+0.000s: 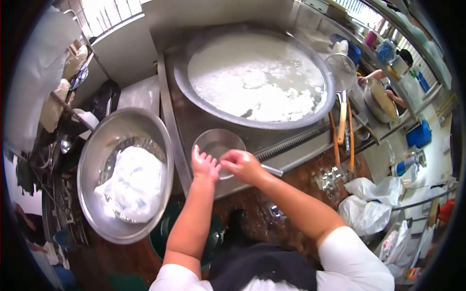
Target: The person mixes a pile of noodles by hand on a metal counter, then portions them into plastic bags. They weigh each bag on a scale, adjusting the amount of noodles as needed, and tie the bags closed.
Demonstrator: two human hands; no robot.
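Observation:
A small round metal scoop bowl [217, 142] with a handle sits on the steel counter in front of me. My right hand [242, 165] is closed on its handle near the bowl's rim. My left hand [205, 165] has its fingers spread and rests at the bowl's near left edge, holding nothing. Behind the bowl stands a huge shallow metal pan [194, 94] filled with white foamy liquid [255, 77].
At left, a large steel basin [92, 155] holds a strainer lined with white cloth [133, 184]. Wooden-handled tools [342, 121] and a mesh skimmer [342, 70] lie at the right. White bags [369, 203] lie on the floor. Another person [388, 77] works at the far right.

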